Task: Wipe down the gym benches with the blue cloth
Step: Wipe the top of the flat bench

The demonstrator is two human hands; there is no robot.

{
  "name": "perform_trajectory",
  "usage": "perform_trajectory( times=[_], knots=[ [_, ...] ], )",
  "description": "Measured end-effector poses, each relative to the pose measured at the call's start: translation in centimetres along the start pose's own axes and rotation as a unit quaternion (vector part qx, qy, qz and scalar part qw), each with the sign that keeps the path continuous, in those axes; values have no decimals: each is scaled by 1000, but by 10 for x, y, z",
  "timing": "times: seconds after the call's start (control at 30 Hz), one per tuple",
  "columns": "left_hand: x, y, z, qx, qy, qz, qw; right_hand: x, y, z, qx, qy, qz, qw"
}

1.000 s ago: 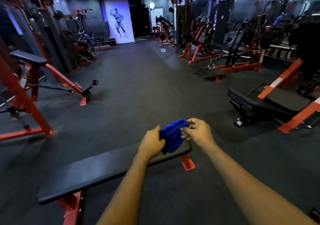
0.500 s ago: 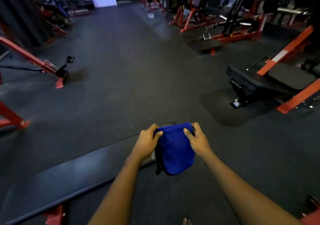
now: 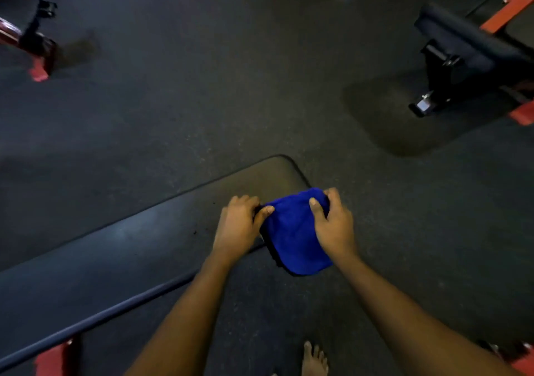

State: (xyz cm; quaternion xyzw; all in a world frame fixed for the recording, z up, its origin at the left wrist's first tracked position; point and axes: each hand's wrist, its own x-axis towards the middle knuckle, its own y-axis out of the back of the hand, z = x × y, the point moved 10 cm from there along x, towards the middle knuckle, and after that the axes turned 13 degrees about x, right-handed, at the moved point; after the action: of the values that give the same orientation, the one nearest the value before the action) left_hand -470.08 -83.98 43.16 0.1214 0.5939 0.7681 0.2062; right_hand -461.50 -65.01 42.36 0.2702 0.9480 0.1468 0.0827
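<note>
While both hands hold it, the folded cloth (image 3: 294, 237) sits at the bench (image 3: 115, 260) end, its 6 o'clock part out past the pad edge. Left hand (image 3: 238, 228) pinches its 9 o'clock side and right hand (image 3: 335, 225) grips its 3 o'clock side, thumbs on top. Second bench (image 3: 462, 54) at 2 o'clock, well apart; bare foot (image 3: 315, 361) at 6 o'clock.

surface | bench (image 3: 130, 260) on dark floor (image 3: 202, 101); blue cloth (image 3: 294, 237) at its end

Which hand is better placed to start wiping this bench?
Probably left: the left hand grips the blue cloth over the bench pad, which runs off leftward. The right hand holds it past the pad's end, above the floor.
</note>
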Motion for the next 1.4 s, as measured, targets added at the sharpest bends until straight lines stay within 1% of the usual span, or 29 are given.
perform_trajectory(
  times=[0.1,0.17,0.2,0.27,0.3,0.33,0.4,0.47,0.5,0.6,0.7,0.83,0.97,1.1,1.2,1.3,1.4],
  knots=[
    [57,-39,-26,49,14,16,999,52,-28,27,-40,54,33,997],
    [92,-62,-46,51,31,20,998,81,-54,51,-132,56,25,989],
    [108,-68,-59,52,41,26,997,90,-70,66,-195,44,0,980],
    [132,-81,-91,66,75,25,995,95,-107,95,-267,40,-78,960],
    [140,-90,-108,82,99,7,992,92,-120,108,-296,46,-109,948],
    [145,-101,-126,104,120,-18,987,90,-130,120,-318,60,-115,939],
    [150,-120,-150,131,145,-77,978,88,-131,125,-349,83,-86,930],
    [145,-129,-159,111,154,-80,979,86,-127,123,-352,102,-57,929],
    [141,-129,-158,102,156,-63,980,83,-126,121,-352,109,-55,928],
    [138,-127,-150,143,163,-26,976,80,-127,125,-353,121,-60,926],
    [134,-130,-142,178,161,-31,970,76,-125,125,-369,128,-45,919],
    [140,-123,-143,184,152,-49,970,67,-118,112,-376,118,4,919],
    [148,-131,-150,205,143,-38,968,79,-127,130,-373,63,-27,925],
    [154,-133,-154,173,135,-19,976,120,-132,126,-364,28,-64,929],
    [156,-134,-155,145,137,-31,979,123,-133,123,-370,46,-69,925],
    [160,-135,-153,139,131,-34,981,102,-125,133,-359,79,-48,929],
    [160,-140,-154,134,138,-42,980,101,-122,139,-354,75,-42,931]
  ],
)
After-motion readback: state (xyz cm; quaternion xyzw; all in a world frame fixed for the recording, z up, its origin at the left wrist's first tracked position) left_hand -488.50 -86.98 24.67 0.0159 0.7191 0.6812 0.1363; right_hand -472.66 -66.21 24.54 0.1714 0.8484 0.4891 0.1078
